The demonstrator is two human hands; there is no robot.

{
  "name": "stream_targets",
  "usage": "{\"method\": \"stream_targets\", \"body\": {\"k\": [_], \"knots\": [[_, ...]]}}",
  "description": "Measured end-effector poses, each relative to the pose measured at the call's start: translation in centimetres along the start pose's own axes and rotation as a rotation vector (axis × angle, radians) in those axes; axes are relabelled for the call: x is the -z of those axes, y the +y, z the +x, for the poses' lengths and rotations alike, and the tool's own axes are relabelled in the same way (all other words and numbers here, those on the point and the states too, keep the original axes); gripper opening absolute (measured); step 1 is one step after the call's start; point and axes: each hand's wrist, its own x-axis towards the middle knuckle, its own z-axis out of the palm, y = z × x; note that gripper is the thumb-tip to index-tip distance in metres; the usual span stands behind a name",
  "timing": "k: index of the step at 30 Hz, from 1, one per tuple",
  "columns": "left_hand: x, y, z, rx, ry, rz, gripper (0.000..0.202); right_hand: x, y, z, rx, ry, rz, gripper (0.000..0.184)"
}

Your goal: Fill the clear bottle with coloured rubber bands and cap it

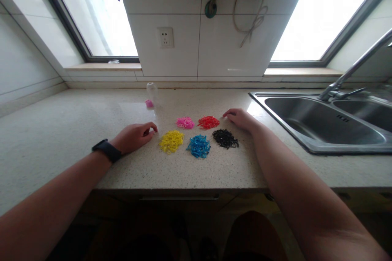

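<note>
Several small heaps of what look like little rubber bands lie sorted by colour on the speckled countertop (171,173). They are a yellow heap (171,142), a blue heap (199,147), a black heap (226,138), a red heap (208,122) and a pink heap (185,122). My left hand (134,136) rests left of the yellow heap, fingers loosely bent, thumb and forefinger apart, holding nothing. To the right of the red and black heaps, my right hand (239,118) lies on the counter, forefinger reaching out, with nothing visible in it.
A clear plastic bottle (151,91) stands near the wall, a pink cap-like piece (149,103) in front of it. A steel double sink (309,120) with a faucet (352,67) is at the right. The wall has a socket (165,37) and hanging pipe valves (211,7).
</note>
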Motion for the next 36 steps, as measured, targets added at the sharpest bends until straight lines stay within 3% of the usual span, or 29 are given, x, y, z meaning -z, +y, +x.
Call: {"method": "stream_targets", "body": {"k": [36], "knots": [[-0.12,-0.07,-0.03,0.003,0.004,0.010,0.025,-0.06,0.11,0.01,-0.003,-0.012,0.026,0.032]]}}
